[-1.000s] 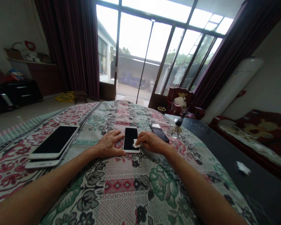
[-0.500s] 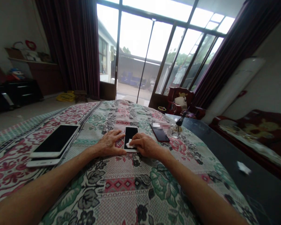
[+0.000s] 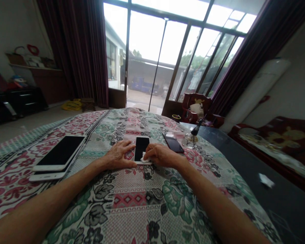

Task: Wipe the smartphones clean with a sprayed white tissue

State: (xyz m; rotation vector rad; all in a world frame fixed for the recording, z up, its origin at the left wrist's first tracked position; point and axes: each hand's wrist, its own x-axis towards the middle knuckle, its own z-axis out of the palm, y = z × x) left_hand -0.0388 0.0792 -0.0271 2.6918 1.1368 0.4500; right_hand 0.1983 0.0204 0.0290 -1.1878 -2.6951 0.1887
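A white smartphone (image 3: pixel 141 146) with a dark screen lies face up on the patterned tablecloth in front of me. Against its left edge, my left hand (image 3: pixel 120 154) rests with fingers spread and the thumb at the lower corner. My right hand (image 3: pixel 160 155) pinches a crumpled white tissue (image 3: pixel 145 157) and presses it on the lower right of the screen, so part of the phone is hidden. To the right lies a dark phone (image 3: pixel 175 145). Farther left, a large white tablet-like device (image 3: pixel 59 154) lies on top of another white device (image 3: pixel 46 176).
A small glass bottle with a black top (image 3: pixel 191 138) stands right of the dark phone. The tablecloth (image 3: pixel 132 220) covers the rounded table. Beyond its right edge is a dark surface with a crumpled white piece (image 3: pixel 266 180). A wooden chair (image 3: pixel 197 106) stands behind.
My right hand has slid slightly right with the tissue, toward the phone's right edge, showing more of the screen. My left hand stays in place.
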